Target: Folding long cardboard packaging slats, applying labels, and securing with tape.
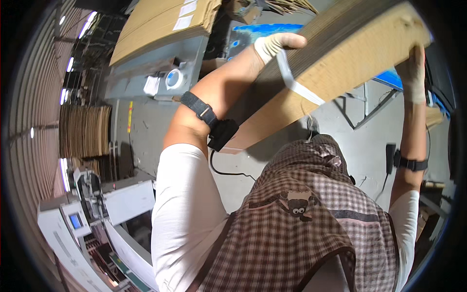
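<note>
In front of me, a thick bundle of flat cardboard sheets [340, 73] is held up at a slant, its right end higher in the picture. A white strap [305, 91] runs around it. My left hand [278, 45], in a pale glove with the thumb bare, grips the bundle's far side; its other fingers are hidden behind the sheets. At the right end, my right hand [412, 75], also gloved, is closed on the bundle, with part of its fingers out of sight. Each forearm wears a black band with a small device and cable.
A big stack of cardboard [163, 29] lies on a grey table [182, 53] at the far left, near a tape roll [173, 79]. A blue-topped table [243, 36] stands beyond the bundle. More upright cardboard [85, 131] and a white machine [73, 238] are on the left.
</note>
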{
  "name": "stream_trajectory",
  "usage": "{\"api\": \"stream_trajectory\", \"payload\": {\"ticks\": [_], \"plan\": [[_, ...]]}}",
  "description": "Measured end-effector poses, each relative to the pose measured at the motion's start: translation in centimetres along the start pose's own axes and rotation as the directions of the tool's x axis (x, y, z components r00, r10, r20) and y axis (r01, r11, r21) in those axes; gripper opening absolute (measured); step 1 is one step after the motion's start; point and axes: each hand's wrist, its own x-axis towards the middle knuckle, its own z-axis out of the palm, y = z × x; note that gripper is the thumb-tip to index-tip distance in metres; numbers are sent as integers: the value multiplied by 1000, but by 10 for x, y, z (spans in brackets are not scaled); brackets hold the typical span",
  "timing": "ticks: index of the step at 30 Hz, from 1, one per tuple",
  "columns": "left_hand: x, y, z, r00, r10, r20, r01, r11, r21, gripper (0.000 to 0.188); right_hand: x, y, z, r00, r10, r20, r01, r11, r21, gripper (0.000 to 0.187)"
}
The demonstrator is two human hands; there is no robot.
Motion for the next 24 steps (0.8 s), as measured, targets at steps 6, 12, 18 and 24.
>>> {"api": "stream_trajectory", "payload": {"ticks": [6, 12, 18, 24], "plan": [[-100, 41, 67, 834, 538, 123, -536, 736, 413, 59, -15, 40, 148, 725, -148, 672, 536, 734, -416, 65], [-176, 12, 139, 390, 920, 38, -521, 187, 833, 62, -95, 135, 156, 571, 276, 773, 198, 868, -456, 105], [-161, -203, -1, 246, 932, -267, -303, 336, 892, 76, -118, 187, 132, 346, 420, 839, 412, 736, -537, 103], [-158, -255, -5, 392, 716, -578, -265, 690, 674, 89, -127, 178, 140, 182, 489, 853, 303, 798, -521, 109]]}}
